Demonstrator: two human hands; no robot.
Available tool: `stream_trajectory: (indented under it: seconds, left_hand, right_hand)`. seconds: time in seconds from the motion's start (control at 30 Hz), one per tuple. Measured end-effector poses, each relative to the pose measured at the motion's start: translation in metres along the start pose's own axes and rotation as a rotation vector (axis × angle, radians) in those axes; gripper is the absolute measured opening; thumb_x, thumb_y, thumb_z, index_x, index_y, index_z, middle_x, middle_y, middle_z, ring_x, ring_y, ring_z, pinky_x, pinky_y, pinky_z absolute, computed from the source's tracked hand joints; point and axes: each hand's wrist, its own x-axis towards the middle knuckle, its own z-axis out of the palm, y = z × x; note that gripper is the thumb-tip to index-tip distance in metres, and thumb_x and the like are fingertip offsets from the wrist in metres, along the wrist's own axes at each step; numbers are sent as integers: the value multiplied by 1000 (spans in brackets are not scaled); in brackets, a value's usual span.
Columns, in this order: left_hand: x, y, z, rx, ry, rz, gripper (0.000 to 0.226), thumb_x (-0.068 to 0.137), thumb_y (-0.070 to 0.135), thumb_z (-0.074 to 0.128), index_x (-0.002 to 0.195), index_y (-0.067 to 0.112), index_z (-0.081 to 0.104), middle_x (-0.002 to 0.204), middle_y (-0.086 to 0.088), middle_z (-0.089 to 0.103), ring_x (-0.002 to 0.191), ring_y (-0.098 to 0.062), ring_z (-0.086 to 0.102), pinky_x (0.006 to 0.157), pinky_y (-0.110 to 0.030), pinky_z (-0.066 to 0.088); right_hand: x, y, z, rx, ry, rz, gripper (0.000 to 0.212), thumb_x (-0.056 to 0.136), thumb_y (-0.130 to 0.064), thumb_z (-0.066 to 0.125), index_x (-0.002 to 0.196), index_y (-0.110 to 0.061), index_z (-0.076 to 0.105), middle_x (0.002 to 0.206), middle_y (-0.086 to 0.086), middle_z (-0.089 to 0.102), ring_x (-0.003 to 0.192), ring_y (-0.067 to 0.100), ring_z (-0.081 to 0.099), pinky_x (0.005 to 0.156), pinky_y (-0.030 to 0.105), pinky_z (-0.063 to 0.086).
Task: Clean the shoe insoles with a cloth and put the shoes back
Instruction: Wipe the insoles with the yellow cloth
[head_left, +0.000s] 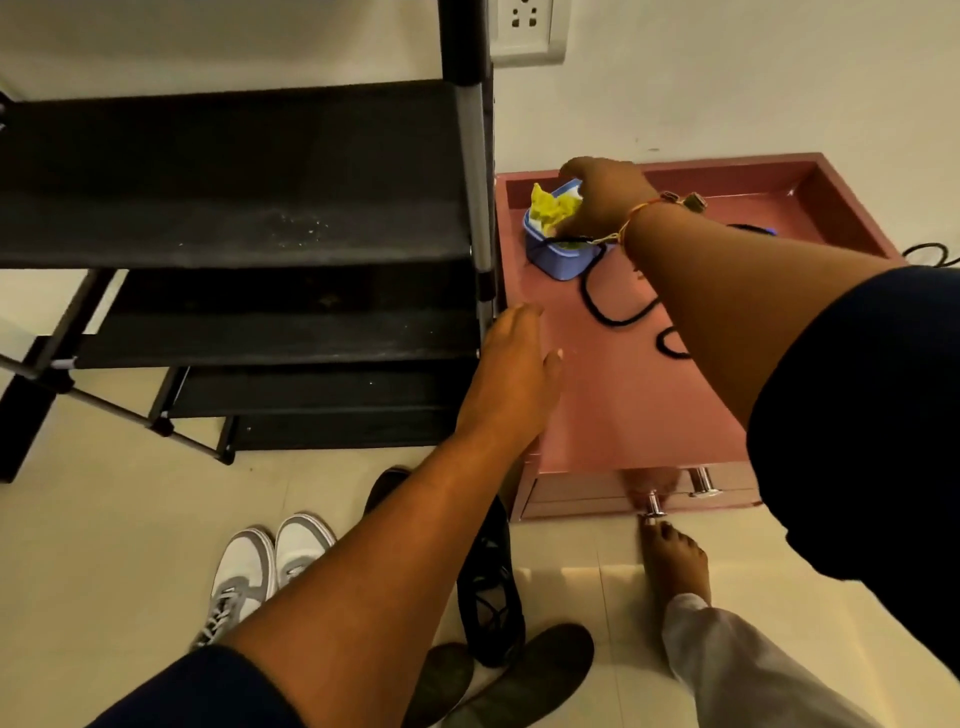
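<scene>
Cloth (548, 209) sits in blue tub (554, 257), gripped by right hand (605, 195).

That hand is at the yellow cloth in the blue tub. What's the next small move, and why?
Probably lift the yellow cloth out of the blue tub: the right hand holds it, and two dark insoles lie on the floor.

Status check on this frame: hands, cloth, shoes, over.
Right hand grips yellow cloth in blue tub. Left hand open, holding nothing. Insoles, white sneakers, black shoe on floor. Black cord lies beside tub.
</scene>
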Motion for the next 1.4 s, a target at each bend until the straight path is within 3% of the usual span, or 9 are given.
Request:
stream_trajectory:
  seconds: [0.2, 0.37, 0.6, 0.73, 0.9, 1.0, 1.1, 1.23, 1.4]
  left_hand:
    - [-4, 1, 0, -21, 6, -4, 53, 100, 17, 56, 149, 14, 36, 156, -2, 32, 143, -18, 35, 116, -33, 36]
    - [-13, 3, -5, -47, 1, -7, 53, 100, 15, 56, 149, 14, 36, 154, -2, 35, 141, -18, 37, 116, -36, 38]
    - [-49, 23, -28, -108, 69, 3, 49, 101, 21, 55, 147, 16, 39, 150, -2, 39, 135, -19, 44, 111, -40, 43]
    - [-89, 46, -53, -184, 106, 57, 65, 98, 22, 62, 154, 23, 29, 154, 0, 34, 136, -12, 41, 110, -29, 41]
    - [-164, 54, -78, -208, 78, 92, 86, 90, 15, 71, 158, 32, 20, 154, 1, 36, 135, -11, 43, 108, -27, 43]
    - [-213, 47, -89, -142, 36, 70, 88, 86, 13, 75, 156, 33, 26, 145, 4, 46, 126, -8, 47, 102, -17, 40]
    - [-260, 35, -95, -18, -2, 19, 73, 86, 16, 76, 150, 30, 43, 129, 1, 57, 113, -13, 56, 91, -17, 42]
    - [-312, 22, -102, 35, 109, -40, 39, 88, 18, 72, 126, 21, 64, 107, 1, 60, 98, -17, 60, 74, -10, 40]
    - [-345, 19, -112, 6, 155, -68, 22, 87, 18, 74, 109, 19, 72, 103, -2, 64, 94, -17, 60, 77, -30, 49]
  right_hand:
    - [-5, -4, 10, -94, -25, -40, 22, 82, -20, 66, 99, -8, 72, 98, 19, 69, 86, 37, 63, 73, 31, 46]
    - [-19, 0, 5, 70, 124, 49, 20, 84, -18, 58, 96, -10, 72, 97, 19, 69, 88, 39, 61, 68, 30, 41]
    - [-86, -19, -41, 667, 248, 202, 20, 75, -24, 63, 89, -15, 74, 83, 8, 72, 81, 27, 68, 78, 39, 56]
    - [-173, -52, -63, 1027, -21, 162, 9, 89, -5, 60, 88, -5, 68, 53, -5, 64, 42, 5, 55, 44, 17, 44]
    - [-289, -77, -49, 1143, -345, 177, 14, 92, -7, 59, 79, -9, 64, 70, 10, 63, 51, 14, 55, 52, 23, 47]
    - [-346, -97, -38, 1186, -486, 151, 18, 94, -5, 56, 76, -3, 61, 56, 5, 62, 43, 10, 54, 43, 19, 43]
    - [-395, -114, -35, 1172, -571, 104, 16, 92, -10, 62, 91, 5, 68, 77, 15, 71, 62, 14, 63, 62, 21, 51]
    - [-442, -145, -17, 1094, -506, 143, 24, 85, -15, 72, 103, 0, 67, 84, 14, 70, 70, 16, 63, 63, 25, 52]
    - [-473, -165, -12, 1006, -352, -122, 51, 90, -12, 66, 137, -25, 49, 123, -2, 52, 95, 12, 62, 78, 25, 57]
